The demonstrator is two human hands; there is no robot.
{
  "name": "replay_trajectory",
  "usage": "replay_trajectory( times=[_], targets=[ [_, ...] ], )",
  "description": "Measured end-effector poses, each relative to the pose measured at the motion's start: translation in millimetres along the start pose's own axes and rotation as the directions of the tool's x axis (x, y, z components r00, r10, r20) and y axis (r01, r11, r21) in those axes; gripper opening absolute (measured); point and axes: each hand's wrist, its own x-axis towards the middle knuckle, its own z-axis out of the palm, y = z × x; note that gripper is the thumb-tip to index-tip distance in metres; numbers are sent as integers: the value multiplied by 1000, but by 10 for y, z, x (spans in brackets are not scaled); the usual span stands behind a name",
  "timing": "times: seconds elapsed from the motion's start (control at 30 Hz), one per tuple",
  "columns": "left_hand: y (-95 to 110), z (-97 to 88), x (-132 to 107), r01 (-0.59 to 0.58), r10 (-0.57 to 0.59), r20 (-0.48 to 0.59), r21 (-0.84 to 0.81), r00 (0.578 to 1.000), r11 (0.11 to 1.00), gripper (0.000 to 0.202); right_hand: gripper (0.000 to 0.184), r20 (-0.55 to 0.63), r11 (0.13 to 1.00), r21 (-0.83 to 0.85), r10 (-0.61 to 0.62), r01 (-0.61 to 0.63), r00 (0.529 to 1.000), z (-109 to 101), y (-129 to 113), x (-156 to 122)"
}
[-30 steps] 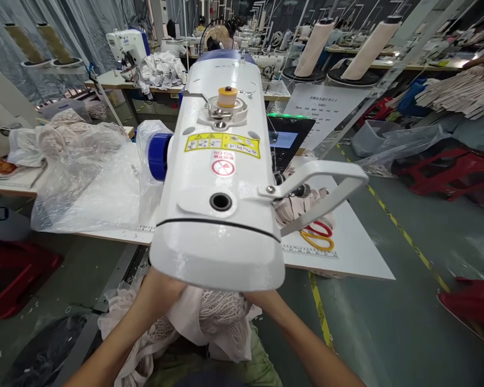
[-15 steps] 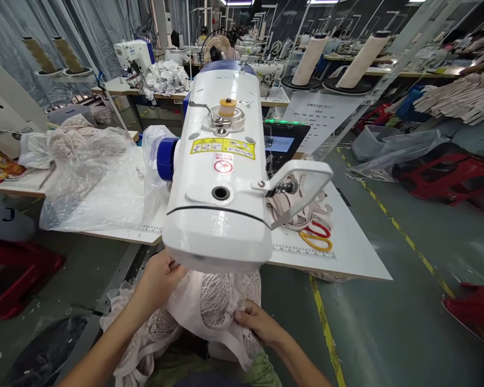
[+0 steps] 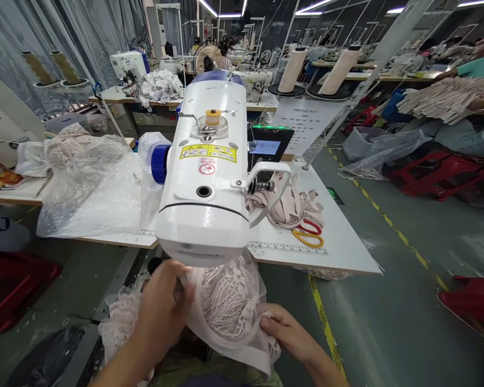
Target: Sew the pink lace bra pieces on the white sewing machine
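Note:
A pale pink lace bra [image 3: 229, 301] hangs in front of the white sewing machine [image 3: 204, 220], its lace cup facing up and its upper edge reaching under the machine head. My right hand [image 3: 284, 330] is closed on the bra's right edge, thumb on top. At the bra's left side, just below the machine head, is my left hand [image 3: 165, 301], smeared by motion. Something dark shows between its fingers, too blurred to name. More pale lace pieces [image 3: 121, 317] are bunched behind my left forearm, partly hidden by it.
Red-and-yellow-handled scissors [image 3: 310, 234] and a heap of pale straps [image 3: 286, 207] lie on the right tabletop [image 3: 347, 247]. Clear plastic bags [image 3: 92, 183] cover the left table. Thread cones [image 3: 292, 70] stand behind. Red stools [image 3: 16, 290] flank the floor; a co-worker's sleeve [image 3: 478, 69] shows far right.
My left hand has come off its earlier grip near the machine head and is moving. The bra cup now shows more fully, and my right hand has shifted right with its edge.

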Motion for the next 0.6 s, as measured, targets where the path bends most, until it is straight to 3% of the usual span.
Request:
replay_trajectory(
  times=[0.03, 0.07, 0.1, 0.17, 0.2, 0.23, 0.3, 0.37, 0.4, 0.47, 0.53, 0.6],
  targets=[
    [119, 37, -54, -150, 148, -51, -33, 988, 988, 21, 52, 39, 997, -60, -42, 45, 998, 17, -107, -1],
    [239, 83, -101, -318, 312, -89, -54, 946, 947, 23, 51, 98, 987, -125, -89, 102, 991, 48, -233, 0],
    [351, 137, -140, -479, 472, -103, -54, 875, 876, 25, 50, 172, 967, -192, -137, 169, 976, 94, -374, 1],
    [508, 249, -197, -677, 677, -29, -31, 736, 735, 30, 43, 354, 899, -325, -174, 295, 919, 218, -668, -9],
    [541, 300, -218, -703, 704, 64, -37, 707, 710, 33, 38, 431, 861, -387, -148, 330, 890, 288, -804, -20],
    [543, 342, -235, -670, 666, 196, -52, 720, 740, 36, 34, 477, 825, -451, -99, 340, 873, 357, -921, -35],
    [471, 391, -259, -453, 432, 482, -80, 762, 888, 34, 28, 465, 758, -583, 14, 294, 885, 466, -1078, -68],
    [352, 390, -267, -154, 169, 666, -82, 727, 985, 23, 23, 358, 724, -659, 67, 201, 931, 518, -1125, -88],
    [294, 376, -265, -49, 92, 694, -82, 714, 995, 17, 19, 290, 723, -674, 71, 151, 955, 523, -1114, -88],
    [208, 337, -253, 7, 61, 648, -102, 759, 995, 17, 18, 175, 755, -653, 71, 62, 982, 504, -1049, -61],
    [165, 300, -236, -83, 107, 561, -68, 821, 994, 26, 17, 92, 785, -620, 76, -3, 993, 474, -967, 3],
    [151, 270, -219, -181, 154, 500, 5, 852, 983, 33, 10, 51, 803, -596, 69, -25, 996, 451, -899, 95]
  ],
)
